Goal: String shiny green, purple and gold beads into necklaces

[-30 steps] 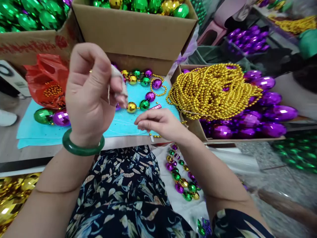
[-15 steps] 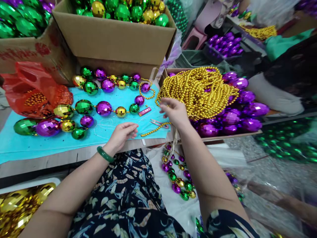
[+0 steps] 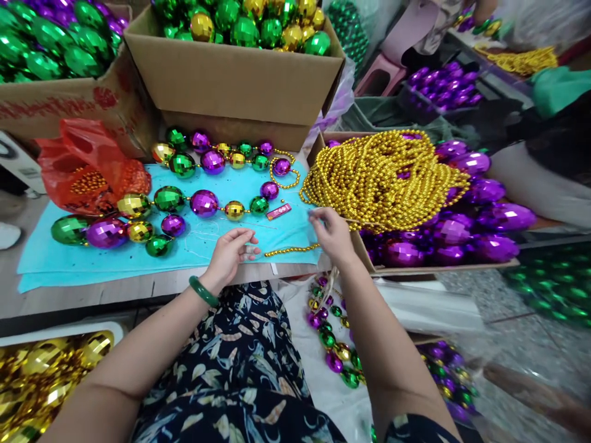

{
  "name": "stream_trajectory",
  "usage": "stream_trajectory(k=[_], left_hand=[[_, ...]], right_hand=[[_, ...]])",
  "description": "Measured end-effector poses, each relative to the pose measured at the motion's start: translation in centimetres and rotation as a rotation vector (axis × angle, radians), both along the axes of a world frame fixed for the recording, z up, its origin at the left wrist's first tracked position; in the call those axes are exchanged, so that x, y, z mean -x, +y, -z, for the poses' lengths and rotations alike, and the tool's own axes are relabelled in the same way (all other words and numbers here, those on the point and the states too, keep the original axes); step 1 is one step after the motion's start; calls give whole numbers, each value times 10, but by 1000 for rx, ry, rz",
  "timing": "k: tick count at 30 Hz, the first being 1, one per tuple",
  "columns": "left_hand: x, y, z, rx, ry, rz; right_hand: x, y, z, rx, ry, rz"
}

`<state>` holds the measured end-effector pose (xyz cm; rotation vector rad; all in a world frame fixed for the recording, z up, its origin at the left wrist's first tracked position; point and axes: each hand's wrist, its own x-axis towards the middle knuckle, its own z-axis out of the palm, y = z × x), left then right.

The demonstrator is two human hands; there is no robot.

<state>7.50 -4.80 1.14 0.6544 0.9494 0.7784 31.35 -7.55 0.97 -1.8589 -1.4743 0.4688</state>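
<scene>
Bead string (image 3: 204, 203) lies on the blue cloth (image 3: 111, 264), beside a red bag (image 3: 67, 151) of little orange beads (image 3: 87, 183). A brown box (image 3: 235, 80) of green and gold balls (image 3: 244, 31) is cut off at the top. The left hand (image 3: 228, 253) curls loosely; I can't see if it pinches anything. The right hand (image 3: 335, 239) is half closed, its hold hidden, near a low box (image 3: 364, 253) of purple balls (image 3: 455, 229) under gold strings (image 3: 383, 178).
</scene>
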Motion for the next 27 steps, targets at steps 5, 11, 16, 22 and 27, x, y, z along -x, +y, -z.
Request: stream_trajectory(k=[5,11,16,22,27], left_hand=[[-3,0,0,-36,4,-63],[-12,-15,-2,-263,175,74],[-17,-25,3,-329,225,89],[-15,-28,15,-415,304,145],[-18,-28,14,-425,308,166]], right_hand=[[23,-46,-20,-131,612,31],[59,-83,1,151,587,-134],[77,-76,15,157,603,-7],[87,-68,15,193,713,33],[89,-65,22,158,740,83]])
